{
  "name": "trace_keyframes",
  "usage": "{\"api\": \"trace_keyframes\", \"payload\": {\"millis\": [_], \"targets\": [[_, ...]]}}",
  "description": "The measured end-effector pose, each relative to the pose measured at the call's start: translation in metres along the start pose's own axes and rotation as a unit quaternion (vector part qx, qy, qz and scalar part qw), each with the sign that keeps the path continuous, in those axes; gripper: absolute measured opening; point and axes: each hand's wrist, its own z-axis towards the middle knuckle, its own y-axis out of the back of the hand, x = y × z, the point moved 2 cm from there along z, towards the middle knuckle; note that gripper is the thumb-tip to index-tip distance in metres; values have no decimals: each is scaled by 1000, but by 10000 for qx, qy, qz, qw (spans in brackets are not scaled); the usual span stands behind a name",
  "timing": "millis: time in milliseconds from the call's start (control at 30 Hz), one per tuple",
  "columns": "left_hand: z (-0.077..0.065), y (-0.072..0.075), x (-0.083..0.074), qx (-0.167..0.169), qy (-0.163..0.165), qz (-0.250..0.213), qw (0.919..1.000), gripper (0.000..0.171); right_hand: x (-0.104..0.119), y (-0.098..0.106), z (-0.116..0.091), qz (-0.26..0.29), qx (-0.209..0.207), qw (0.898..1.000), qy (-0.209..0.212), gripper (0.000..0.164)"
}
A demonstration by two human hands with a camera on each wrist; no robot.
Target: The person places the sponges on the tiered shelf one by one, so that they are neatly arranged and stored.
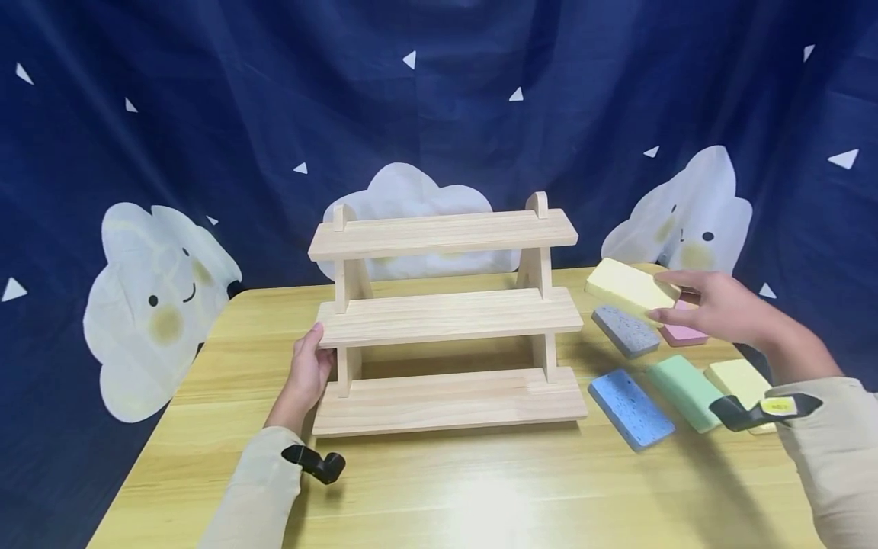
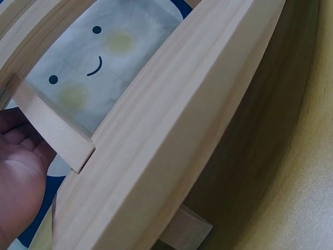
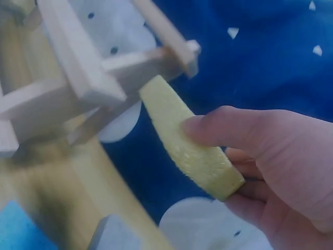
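Note:
A pale wooden three-tier display shelf (image 1: 449,316) stands on the table. My left hand (image 1: 310,371) grips it at its left side, by the end of the middle tier. In the left wrist view the fingers of that hand (image 2: 23,172) curl behind an upright (image 2: 54,125), partly hidden by it. My right hand (image 1: 728,309) pinches a light yellow sponge (image 1: 624,286) between thumb and fingers, held up right of the shelf. The right wrist view shows the thumb on one face of this sponge (image 3: 177,138). Below it lie a grey sponge (image 1: 626,332) and a pink sponge (image 1: 684,328), partly covered by the hand.
Nearer on the table (image 1: 411,488) lie a blue sponge (image 1: 631,409), a green sponge (image 1: 684,393) and another yellow sponge (image 1: 741,381), partly behind the right wrist strap. A dark blue curtain (image 1: 439,99) with white clouds hangs behind the table.

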Motion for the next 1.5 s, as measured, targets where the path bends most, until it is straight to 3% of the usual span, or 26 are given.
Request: {"api": "trace_keyframes", "payload": {"millis": [167,400,633,733,1033,1500], "targets": [[-1,0,-1,12,41,22,10000,56,19,9,6,36,171,9995,249,59],[-1,1,2,-89,-142,-115,9998,55,51,12,20,240,471,9962,693,56],[1,1,1,-115,-246,-132,9995,57,82,9,47,385,635,9908,1134,51],[2,2,0,-129,-222,-150,9996,56,96,5,62,465,734,9892,1182,53],[1,1,3,-71,-205,-115,9997,54,129,-11,107,1416,1275,9737,1246,60],[0,3,3,-23,-353,51,9994,55,166,-32,160,1588,1576,9685,1092,66]]}}
